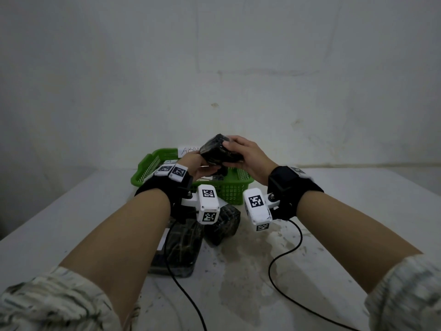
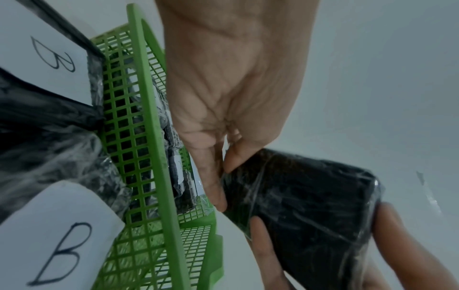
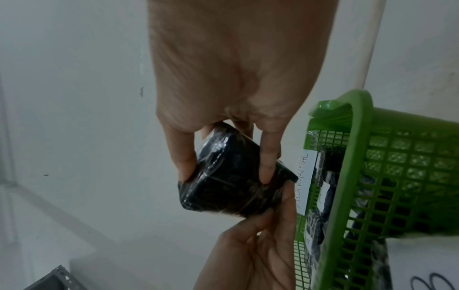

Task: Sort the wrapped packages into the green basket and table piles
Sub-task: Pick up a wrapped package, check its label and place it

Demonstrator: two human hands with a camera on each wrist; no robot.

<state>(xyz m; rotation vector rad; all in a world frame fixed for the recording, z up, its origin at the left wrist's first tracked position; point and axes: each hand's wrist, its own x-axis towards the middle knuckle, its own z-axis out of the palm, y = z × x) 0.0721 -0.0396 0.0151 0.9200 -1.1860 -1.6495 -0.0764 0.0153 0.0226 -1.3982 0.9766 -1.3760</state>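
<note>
The black wrapped package (image 1: 220, 151) is up in the air right now, held between both hands above the green basket (image 1: 235, 189), sitting at a tilt. The right hand (image 1: 248, 156) has it from above, fingers curled over the top edge and thumb down one side. The left hand (image 1: 198, 167) holds it from below at the near corner, fingertips (image 2: 218, 198) against the clear film. So both hands are closed around the same parcel, neither one free.

From where I'm standing it looks like they're turning it over to check for a label before deciding where it goes. Can't see any letter on the faces that show, just shiny black wrap.

The basket already has a few dark parcels in it, plus a handwritten paper tag (image 3: 306, 180) on its far rim; I read it as something like "abnormal" but the writing is rough. On the table (image 1: 346, 211) on the near side of the basket lie two more wrapped parcels, a small one (image 1: 224, 223) and a bigger flat one (image 1: 179, 247). The left wrist view shows white labels marked B (image 2: 63, 253) on the ones outside the basket.

If I were doing it: keep rotating slowly with both hands so the slick film doesn't slip, check every face, then lower it in or onto the pile instead of dropping it. Those wrist cables (image 1: 286, 254) trailing over the table could snag the pile too.
</note>
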